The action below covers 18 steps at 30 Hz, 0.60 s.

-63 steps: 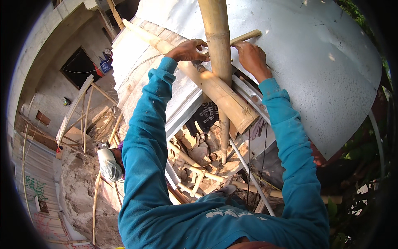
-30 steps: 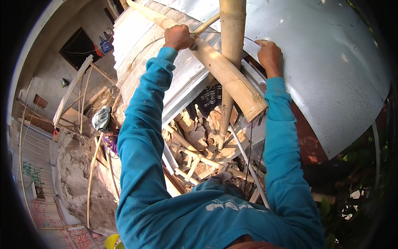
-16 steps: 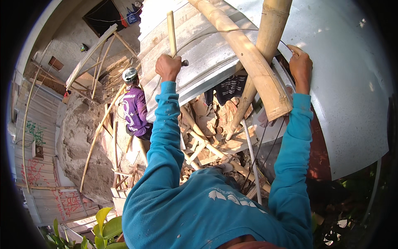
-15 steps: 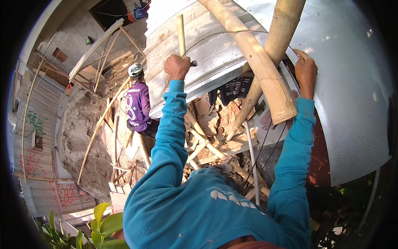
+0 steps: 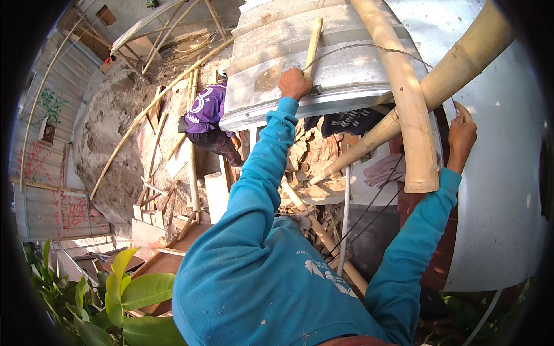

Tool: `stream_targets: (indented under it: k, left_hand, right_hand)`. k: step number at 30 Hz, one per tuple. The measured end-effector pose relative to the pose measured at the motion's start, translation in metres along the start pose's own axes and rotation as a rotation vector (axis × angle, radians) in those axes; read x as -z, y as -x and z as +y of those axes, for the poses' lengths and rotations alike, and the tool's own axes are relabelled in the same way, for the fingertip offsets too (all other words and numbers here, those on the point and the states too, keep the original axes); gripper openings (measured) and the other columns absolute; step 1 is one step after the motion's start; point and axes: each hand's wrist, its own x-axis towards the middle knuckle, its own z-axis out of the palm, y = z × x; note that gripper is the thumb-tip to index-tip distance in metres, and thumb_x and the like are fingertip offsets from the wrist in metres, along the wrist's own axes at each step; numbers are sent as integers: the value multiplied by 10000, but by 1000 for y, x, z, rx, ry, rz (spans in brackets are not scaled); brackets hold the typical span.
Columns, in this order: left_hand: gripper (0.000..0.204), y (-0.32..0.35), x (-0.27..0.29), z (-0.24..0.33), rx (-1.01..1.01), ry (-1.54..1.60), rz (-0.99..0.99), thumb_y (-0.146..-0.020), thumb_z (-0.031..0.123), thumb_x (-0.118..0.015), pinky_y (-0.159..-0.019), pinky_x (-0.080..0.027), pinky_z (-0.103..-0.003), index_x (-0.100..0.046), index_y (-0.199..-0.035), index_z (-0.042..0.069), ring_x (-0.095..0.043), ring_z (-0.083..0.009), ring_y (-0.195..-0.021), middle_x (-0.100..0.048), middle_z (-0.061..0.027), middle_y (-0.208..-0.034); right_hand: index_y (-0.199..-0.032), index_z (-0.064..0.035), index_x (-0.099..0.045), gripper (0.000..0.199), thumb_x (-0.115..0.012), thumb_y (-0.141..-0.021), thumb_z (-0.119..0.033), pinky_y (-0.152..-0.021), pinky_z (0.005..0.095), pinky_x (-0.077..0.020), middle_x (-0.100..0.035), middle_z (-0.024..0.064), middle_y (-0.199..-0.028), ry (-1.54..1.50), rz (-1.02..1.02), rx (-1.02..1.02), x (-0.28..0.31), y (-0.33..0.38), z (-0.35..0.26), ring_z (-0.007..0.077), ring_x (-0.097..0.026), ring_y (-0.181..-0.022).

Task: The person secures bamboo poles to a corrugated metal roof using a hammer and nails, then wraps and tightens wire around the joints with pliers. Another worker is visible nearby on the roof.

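Wooden-handled tool upright against the grey corrugated metal sheet, near the top of the view; its head is hidden behind the fist. Left hand wrapped tight around the handle's lower end. A thin wire arcs from there toward the right. Right hand pressed at the sheet's edge, just beside two crossing bamboo poles; fingers curled, hold cannot be told. Below, a person in a purple shirt crouches among rubble and timber.
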Motion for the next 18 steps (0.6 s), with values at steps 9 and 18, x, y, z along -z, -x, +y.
stream_targets:
  k: [9,18]
  left_hand:
    - [382,-6,16,-14,-212,127,-163,-860,275,-733,-807,-557,-336,-741,-1216,136,-751,-194,-779,-777,-94,-858]
    - [365,-3,24,-16,-200,-19,-158,-859,286,-681,-829,-562,-413,-748,-1209,207,-729,-310,-900,-761,-154,-927]
  right_hand:
    - [-1222,-174,-728,366,-467,-969,-130,-961,421,-512,-704,163,-1209,-10,6,-7,-1,3,-3,350,-669,-1114]
    - [-1204,-155,-738,345,-491,-969,-103,-944,412,-522,-714,178,-1180,-15,78,36,2,8,-5,344,-684,-1076]
